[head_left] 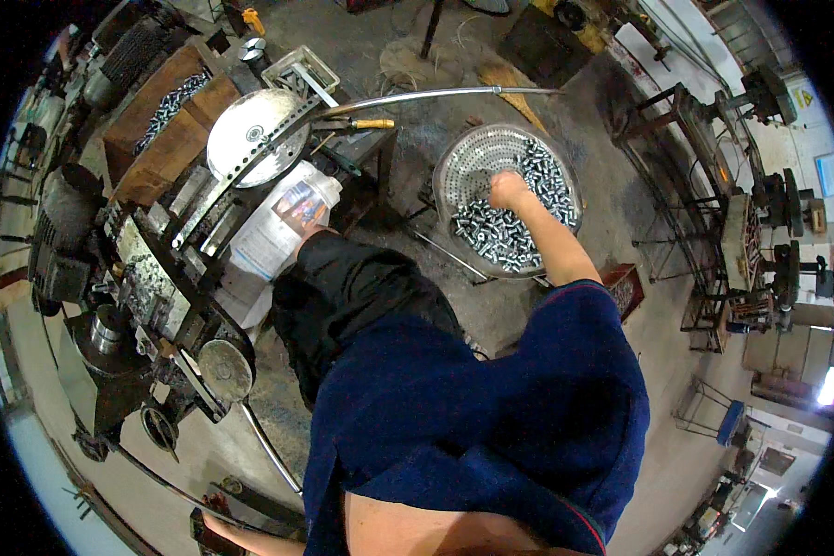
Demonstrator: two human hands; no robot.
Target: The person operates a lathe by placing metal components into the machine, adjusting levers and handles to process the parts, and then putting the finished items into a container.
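My right hand (pixel 508 190) is closed, its fingers curled down among small metal cylinders (pixel 505 236) in a round perforated metal basin (pixel 461 159). What the fingers hold, if anything, is hidden. The shiny cylinders heap along the basin's near and right sides, leaving the perforated bottom bare at the far left. At the lower left edge, my left forearm (pixel 255 539) reaches toward a dark block (pixel 215 536) beside a long curved bar. The left hand's fingers are hidden there.
A machine with a round pale disc (pixel 250 139) and a handwheel (pixel 159 428) stands at left. Printed sheets (pixel 267 236) lie by my black-clothed knee. A wooden box (pixel 134 139) holds more metal pieces. Racks with dark machines (pixel 788 204) line the right; a broom (pixel 519 97) lies beyond the basin.
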